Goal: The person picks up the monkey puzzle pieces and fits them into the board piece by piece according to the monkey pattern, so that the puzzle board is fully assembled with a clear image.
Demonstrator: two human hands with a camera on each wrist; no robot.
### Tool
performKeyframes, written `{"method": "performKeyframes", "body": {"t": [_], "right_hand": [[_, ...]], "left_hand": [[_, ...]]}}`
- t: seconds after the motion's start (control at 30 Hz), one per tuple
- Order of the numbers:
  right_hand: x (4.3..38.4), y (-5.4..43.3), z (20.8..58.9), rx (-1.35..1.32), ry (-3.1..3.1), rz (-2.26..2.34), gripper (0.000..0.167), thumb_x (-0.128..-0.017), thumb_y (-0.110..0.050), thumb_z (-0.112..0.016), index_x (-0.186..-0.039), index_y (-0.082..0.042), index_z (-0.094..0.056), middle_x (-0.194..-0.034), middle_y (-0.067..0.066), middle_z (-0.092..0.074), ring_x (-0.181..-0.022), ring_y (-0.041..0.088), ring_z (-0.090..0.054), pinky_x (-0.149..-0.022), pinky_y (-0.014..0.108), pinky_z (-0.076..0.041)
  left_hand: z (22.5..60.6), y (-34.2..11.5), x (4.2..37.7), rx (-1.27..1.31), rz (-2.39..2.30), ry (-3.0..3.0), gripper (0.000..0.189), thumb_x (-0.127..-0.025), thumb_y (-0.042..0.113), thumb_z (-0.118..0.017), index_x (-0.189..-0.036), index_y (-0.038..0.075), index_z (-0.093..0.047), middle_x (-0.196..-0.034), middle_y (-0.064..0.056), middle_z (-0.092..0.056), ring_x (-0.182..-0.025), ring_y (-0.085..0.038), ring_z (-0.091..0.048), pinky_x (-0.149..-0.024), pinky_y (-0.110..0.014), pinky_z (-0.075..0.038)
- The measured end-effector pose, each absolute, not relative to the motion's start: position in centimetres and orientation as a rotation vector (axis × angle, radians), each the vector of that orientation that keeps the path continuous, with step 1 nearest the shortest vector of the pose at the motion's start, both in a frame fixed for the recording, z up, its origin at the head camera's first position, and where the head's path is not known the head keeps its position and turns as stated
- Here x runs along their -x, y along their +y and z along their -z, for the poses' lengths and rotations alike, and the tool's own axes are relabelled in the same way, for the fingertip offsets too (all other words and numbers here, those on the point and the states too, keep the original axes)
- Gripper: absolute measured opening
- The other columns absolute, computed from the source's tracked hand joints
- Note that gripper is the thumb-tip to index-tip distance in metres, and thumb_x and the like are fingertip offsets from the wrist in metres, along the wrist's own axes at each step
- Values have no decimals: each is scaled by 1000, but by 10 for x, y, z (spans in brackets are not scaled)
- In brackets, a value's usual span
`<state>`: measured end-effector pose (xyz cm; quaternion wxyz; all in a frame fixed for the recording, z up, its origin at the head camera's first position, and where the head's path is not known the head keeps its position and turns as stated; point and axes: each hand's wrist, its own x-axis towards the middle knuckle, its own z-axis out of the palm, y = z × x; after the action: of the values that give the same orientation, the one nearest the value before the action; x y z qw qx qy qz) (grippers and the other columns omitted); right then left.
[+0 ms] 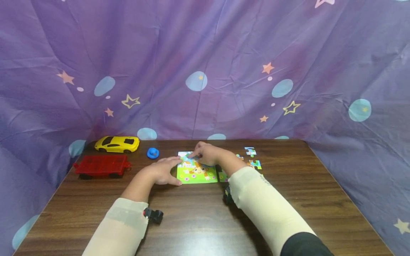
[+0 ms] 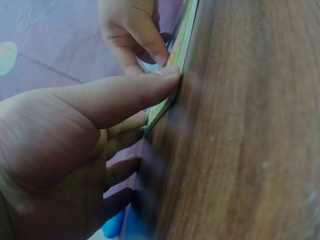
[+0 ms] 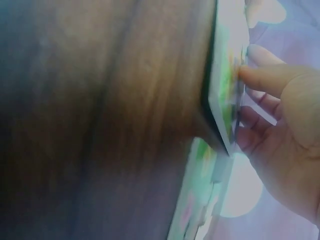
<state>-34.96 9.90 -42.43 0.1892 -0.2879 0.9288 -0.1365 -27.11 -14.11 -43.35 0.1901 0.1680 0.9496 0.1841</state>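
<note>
Apparently, a piece is being fitted or pressed flat in the puzzle [image 1: 201, 177], which lies toward the far middle of the worktop [image 1: 192, 220]. The left hand [image 1: 162, 171] touches its left edge, fingers loosely extended, thumb by the near corner, grasping nothing. The right hand [image 1: 208, 154] bends over its far part, fingertips down; whether they pinch a piece, I cannot tell. Next probably calls for light downward pressure, then the loose pieces [image 1: 251, 152] on the right.

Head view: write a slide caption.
Left hand at the edge of a puzzle, right hand over it, yellow car farther left.
</note>
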Motion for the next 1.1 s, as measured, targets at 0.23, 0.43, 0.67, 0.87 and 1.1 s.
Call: {"method": "performKeyframes", "body": {"t": [0.23, 0.43, 0.67, 0.87, 1.1], "right_hand": [[352, 95, 425, 814, 2605, 377, 41, -109, -19, -62, -146, -36, -67, -143, 2, -52, -121, 20, -54, -111, 41, -52], [357, 100, 428, 878, 2646, 439, 39, -107, -18, -66, -143, -32, -70, -142, 4, -59, -128, 23, -59, -118, 45, -50], [355, 131, 413, 842, 2676, 688, 42, -103, -17, -72, -145, -20, -69, -139, 6, -67, -99, 17, -62, -93, 38, -57], [356, 180, 401, 741, 2760, 814, 43, -102, -20, -73, -145, -15, -68, -144, 9, -68, -110, 23, -64, -102, 45, -55], [361, 245, 405, 595, 2804, 940, 45, -102, -18, -73, -146, -9, -66, -141, 19, -70, -119, 32, -70, -98, 46, -62]], "left_hand": [[431, -141, 270, -467, -528, 2660, 94, -91, 51, -83, -168, 22, -37, -180, -5, -25, -166, -41, -21, -129, -71, -24], [429, -141, 270, -467, -525, 2654, 95, -91, 50, -83, -169, 22, -36, -180, -4, -24, -166, -41, -21, -129, -71, -24], [431, -141, 269, -475, -538, 2657, 93, -91, 49, -83, -168, 20, -38, -180, -5, -26, -166, -41, -22, -130, -71, -24], [432, -142, 269, -483, -544, 2667, 93, -90, 47, -84, -167, 20, -40, -179, -6, -27, -165, -41, -23, -130, -71, -23], [432, -143, 270, -489, -546, 2663, 94, -90, 48, -84, -167, 20, -39, -179, -6, -27, -165, -41, -23, -130, -69, -25]]}}
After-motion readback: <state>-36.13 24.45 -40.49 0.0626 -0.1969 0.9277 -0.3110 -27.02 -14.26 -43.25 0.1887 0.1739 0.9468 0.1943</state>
